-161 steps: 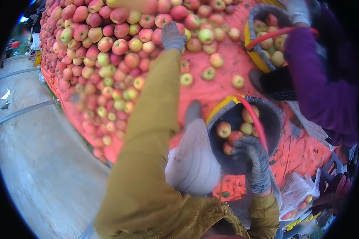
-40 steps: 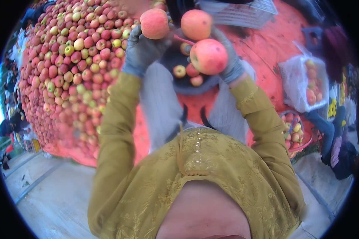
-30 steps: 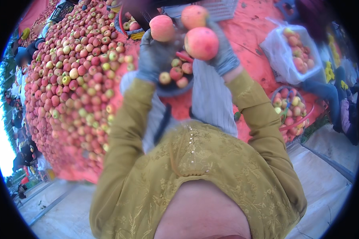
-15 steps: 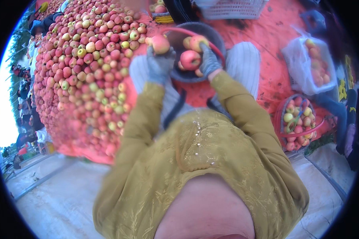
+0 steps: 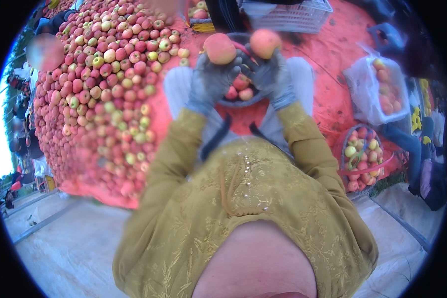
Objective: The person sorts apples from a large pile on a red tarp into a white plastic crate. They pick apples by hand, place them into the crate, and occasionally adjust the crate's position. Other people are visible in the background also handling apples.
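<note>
Both my hands wear grey-blue gloves and are raised over a dark basket [image 5: 239,103] between my knees. In my left hand [image 5: 211,79] sits a red-yellow apple [image 5: 219,48], with the fingers curled under it. My right hand [image 5: 272,78] grips another pinkish apple [image 5: 265,43], held up a little to the right of the first. Several red apples [image 5: 242,83] lie in the basket below, partly hidden by my hands. Between the two held apples, a bit of the basket's pink handle [image 5: 241,47] shows.
A large heap of apples [image 5: 94,94] spreads over the red sheet [image 5: 328,69] on my left. To the right stand a bag-lined crate of apples [image 5: 377,116] and a basket of apples [image 5: 362,154]. A white crate [image 5: 293,20] and a person's dark-clothed leg [image 5: 223,17] are ahead.
Both hands have come up and closer together, each with an apple raised above the basket. My right hand has left the basket's inside. The view has shifted slightly.
</note>
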Demonstrator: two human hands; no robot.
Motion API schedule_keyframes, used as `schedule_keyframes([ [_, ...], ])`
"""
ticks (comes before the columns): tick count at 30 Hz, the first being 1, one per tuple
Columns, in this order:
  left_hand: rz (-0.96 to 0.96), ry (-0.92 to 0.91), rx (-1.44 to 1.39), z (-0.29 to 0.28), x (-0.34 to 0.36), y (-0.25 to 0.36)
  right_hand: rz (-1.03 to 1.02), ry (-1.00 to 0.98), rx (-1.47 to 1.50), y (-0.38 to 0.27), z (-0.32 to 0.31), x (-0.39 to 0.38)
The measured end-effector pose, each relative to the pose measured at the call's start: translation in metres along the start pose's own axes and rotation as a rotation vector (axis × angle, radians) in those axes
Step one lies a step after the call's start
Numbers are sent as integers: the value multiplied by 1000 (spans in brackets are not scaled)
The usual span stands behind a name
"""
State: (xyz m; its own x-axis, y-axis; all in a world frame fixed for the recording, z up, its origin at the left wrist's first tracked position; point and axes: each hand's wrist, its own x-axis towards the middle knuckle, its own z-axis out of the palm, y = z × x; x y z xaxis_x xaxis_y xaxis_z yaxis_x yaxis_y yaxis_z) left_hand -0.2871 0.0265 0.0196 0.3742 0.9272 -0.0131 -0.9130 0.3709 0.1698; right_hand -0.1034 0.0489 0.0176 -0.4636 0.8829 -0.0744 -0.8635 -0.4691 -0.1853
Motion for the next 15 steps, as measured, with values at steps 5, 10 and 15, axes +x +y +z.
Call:
schedule_keyframes([
  [5, -88, -137, 14, 18, 13, -27, 68, -131, 154, -24, 11, -13],
  [10, -33, -108, 341, 54, 23, -57, -108, -31, 189, -48, 14, -26],
  [15, 271, -24, 1080, 80, 43, -101, -329, 108, 78, -65, 19, -38],
])
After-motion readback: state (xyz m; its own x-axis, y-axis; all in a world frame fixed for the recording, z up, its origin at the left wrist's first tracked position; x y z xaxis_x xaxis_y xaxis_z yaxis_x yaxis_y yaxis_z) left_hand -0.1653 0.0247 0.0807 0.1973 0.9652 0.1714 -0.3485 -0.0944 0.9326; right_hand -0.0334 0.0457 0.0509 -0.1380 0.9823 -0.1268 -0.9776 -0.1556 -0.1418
